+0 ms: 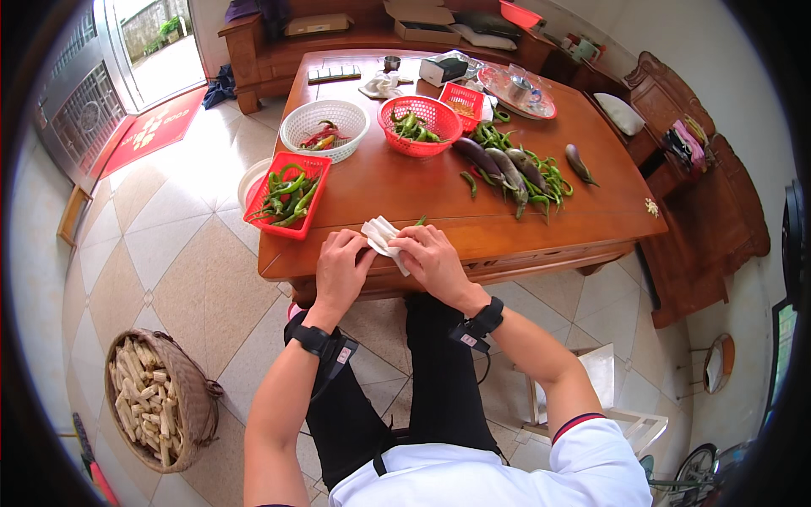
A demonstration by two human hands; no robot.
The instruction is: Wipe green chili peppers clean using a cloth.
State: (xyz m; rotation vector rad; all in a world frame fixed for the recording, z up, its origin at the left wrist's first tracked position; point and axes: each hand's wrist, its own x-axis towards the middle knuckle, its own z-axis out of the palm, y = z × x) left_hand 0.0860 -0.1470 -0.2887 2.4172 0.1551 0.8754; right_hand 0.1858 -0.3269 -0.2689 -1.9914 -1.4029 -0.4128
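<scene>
Between my two hands, at the near edge of the wooden table (355,203), is a crumpled white paper tissue (382,236). My left hand (341,263) pinches its left side, and my right hand (432,256) grips the right side. A small green pepper tip (421,220) shows just beyond my right fingers. To the left, a red rectangular basket (303,229) holds green peppers (288,196). Farther back stand a white colander (361,130) with red and green peppers and a red colander (437,147) with green ones. Several eggplants (507,168) lie on the right among loose green peppers (557,180).
A woven basket of corncobs (147,399) stands on the floor at left. On the table's far side are a round tray (545,113), a tissue box (443,68) and a small red basket (472,95). A wooden bench (703,209) flanks the right side; a white chair (599,380) stands behind my right arm.
</scene>
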